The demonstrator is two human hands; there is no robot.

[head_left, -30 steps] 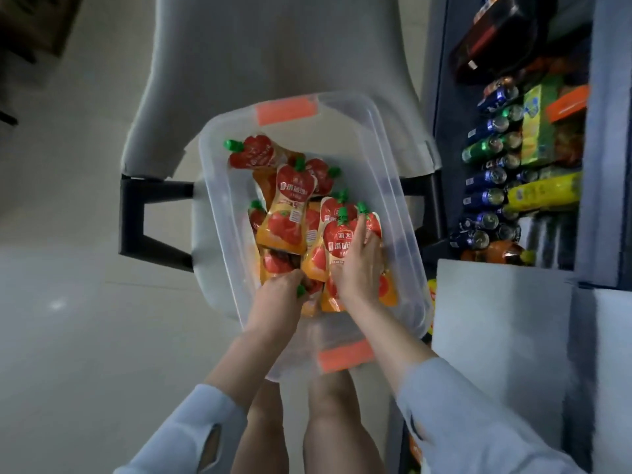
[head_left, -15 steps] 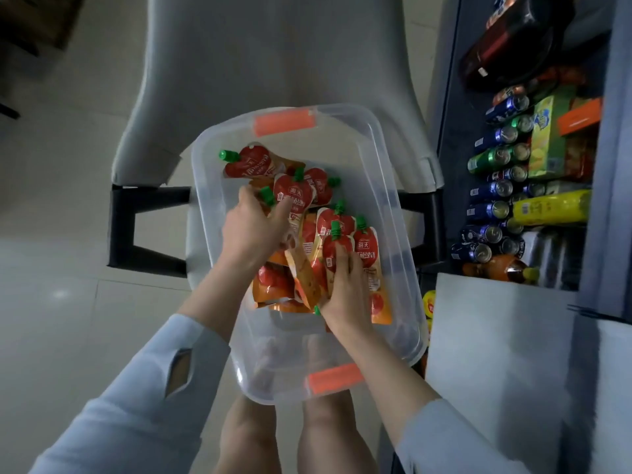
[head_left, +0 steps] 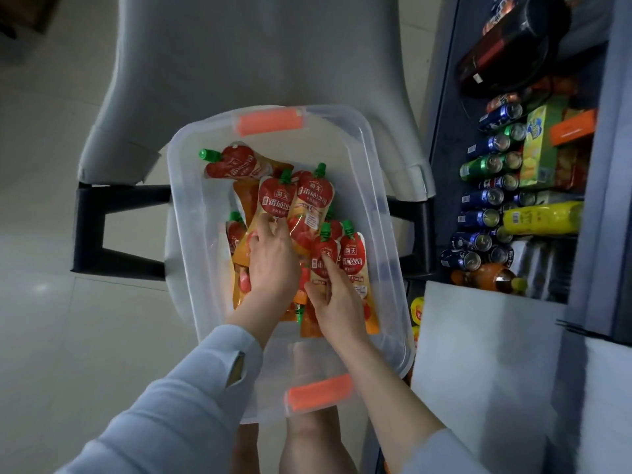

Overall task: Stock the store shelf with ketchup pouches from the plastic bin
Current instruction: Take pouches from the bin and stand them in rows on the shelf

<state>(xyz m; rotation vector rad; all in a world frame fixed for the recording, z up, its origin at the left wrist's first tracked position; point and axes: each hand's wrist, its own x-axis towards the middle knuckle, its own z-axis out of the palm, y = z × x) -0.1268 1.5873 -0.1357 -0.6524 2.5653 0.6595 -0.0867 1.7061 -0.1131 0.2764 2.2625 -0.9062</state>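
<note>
Ketchup pouches, red with green caps, lie heaped in the clear plastic bin at centre frame. The left hand curls its fingers round one pouch. The right hand pinches two between thumb and closed fingers. A grey chair sits behind, upper centre. A shelf of cans fills the right.

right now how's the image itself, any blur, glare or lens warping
Head view: dim, flat lighting. The wide-angle lens slants and bows the shelf edge. Print on the ketchup pouches reads sharp mid-frame. There is a small pale glare spot on the floor at left.
</note>
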